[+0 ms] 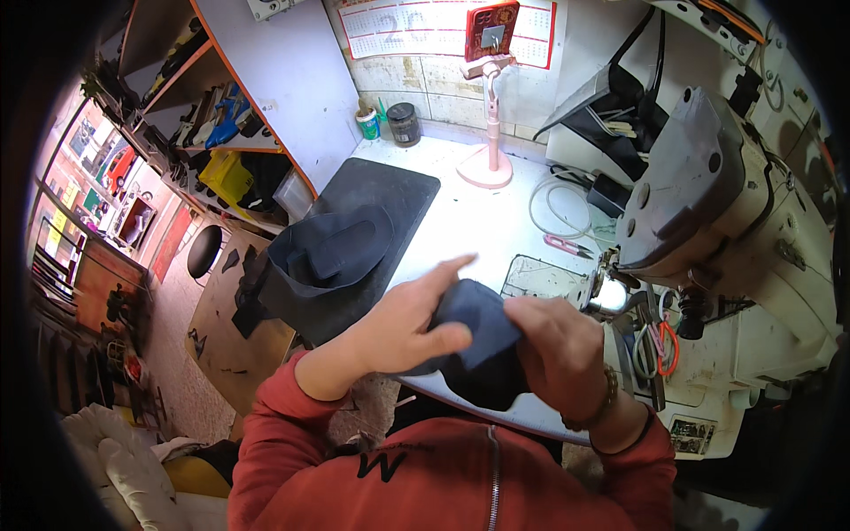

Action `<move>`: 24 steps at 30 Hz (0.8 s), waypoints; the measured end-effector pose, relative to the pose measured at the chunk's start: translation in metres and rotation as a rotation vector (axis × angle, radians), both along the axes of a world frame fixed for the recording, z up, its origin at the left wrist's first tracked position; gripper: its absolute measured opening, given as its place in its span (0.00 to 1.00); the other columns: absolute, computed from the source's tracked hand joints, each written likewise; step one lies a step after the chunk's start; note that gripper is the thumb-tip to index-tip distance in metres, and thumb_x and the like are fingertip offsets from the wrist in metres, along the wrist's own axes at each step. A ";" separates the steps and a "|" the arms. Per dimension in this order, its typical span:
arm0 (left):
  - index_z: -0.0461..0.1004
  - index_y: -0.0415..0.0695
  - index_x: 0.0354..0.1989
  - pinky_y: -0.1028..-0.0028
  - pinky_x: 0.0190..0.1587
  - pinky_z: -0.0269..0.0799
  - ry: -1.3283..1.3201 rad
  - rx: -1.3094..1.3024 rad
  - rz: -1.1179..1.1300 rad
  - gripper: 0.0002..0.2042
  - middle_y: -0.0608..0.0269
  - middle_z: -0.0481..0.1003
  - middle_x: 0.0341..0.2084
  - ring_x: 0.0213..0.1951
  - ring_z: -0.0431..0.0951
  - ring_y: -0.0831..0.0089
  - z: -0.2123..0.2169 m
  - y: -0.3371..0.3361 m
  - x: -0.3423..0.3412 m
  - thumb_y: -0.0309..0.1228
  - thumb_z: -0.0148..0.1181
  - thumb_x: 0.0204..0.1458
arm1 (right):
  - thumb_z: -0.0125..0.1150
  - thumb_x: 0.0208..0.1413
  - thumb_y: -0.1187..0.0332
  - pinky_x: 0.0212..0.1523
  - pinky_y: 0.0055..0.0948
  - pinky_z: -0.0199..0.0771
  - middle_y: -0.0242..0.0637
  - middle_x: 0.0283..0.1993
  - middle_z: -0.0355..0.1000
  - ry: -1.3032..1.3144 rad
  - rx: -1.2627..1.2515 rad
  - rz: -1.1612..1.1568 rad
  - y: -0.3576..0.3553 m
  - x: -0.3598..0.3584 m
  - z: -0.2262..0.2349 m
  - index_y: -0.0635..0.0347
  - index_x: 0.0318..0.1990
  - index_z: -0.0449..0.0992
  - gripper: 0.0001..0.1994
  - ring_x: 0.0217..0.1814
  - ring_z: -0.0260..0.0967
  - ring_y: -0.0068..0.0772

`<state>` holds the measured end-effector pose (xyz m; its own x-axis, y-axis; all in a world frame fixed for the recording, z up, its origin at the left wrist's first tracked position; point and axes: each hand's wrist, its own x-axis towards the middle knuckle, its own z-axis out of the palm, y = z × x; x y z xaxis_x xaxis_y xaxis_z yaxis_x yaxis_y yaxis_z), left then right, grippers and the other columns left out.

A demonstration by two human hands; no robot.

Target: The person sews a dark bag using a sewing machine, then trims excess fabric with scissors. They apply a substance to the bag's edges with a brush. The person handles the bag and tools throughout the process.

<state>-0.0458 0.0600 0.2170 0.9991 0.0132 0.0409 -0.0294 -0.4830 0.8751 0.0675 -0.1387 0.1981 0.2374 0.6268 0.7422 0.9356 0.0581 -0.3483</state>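
Note:
A dark blue-grey piece of leather-like sheet (480, 323) is between my hands at the table's front edge, its lower part hanging in shadow. My right hand (562, 350) grips its right side, fingers curled over the edge. Over its left side lies my left hand (412, 323), thumb and index finger spread apart; the other fingers are hidden. Farther left, a curved dark sheet (376, 232) stands in a loop on a black mat (403, 181), with a smaller dark rectangular piece (341, 248) inside it.
A sewing machine (708, 195) stands at the right, with thread snips (567, 245) and orange-handled scissors (666, 345) nearby. A pink phone stand (492, 146), a dark jar (404, 124) and a small green-and-white tub (367, 122) are along the back. Shelves (212, 115) rise at the left.

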 end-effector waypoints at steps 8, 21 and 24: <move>0.60 0.37 0.57 0.60 0.49 0.69 -0.526 0.677 0.391 0.36 0.43 0.62 0.57 0.48 0.69 0.46 -0.053 -0.004 -0.011 0.19 0.59 0.31 | 0.54 0.47 0.76 0.28 0.37 0.73 0.45 0.32 0.72 0.172 0.050 -0.092 0.000 -0.001 -0.022 0.64 0.42 0.72 0.13 0.28 0.72 0.47; 0.71 0.45 0.49 0.57 0.49 0.70 0.314 0.962 1.074 0.23 0.48 0.71 0.48 0.51 0.71 0.49 -0.071 0.232 -0.065 0.39 0.67 0.44 | 0.51 0.45 0.81 0.39 0.36 0.72 0.48 0.39 0.70 0.751 -0.049 -0.217 -0.015 -0.030 -0.182 0.68 0.51 0.67 0.21 0.38 0.71 0.46; 0.71 0.43 0.45 0.55 0.45 0.72 0.457 0.910 0.817 0.16 0.44 0.75 0.35 0.42 0.76 0.46 -0.103 0.281 -0.063 0.28 0.59 0.45 | 0.50 0.46 0.83 0.41 0.37 0.72 0.50 0.42 0.70 0.726 -0.079 -0.157 -0.005 -0.035 -0.189 0.67 0.48 0.68 0.18 0.40 0.71 0.52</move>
<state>-0.1085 0.3411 0.1135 0.6413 0.7671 0.0180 0.7638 -0.6405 0.0801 0.0327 -0.1439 0.0094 0.7417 0.5902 0.3187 0.4636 -0.1077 -0.8795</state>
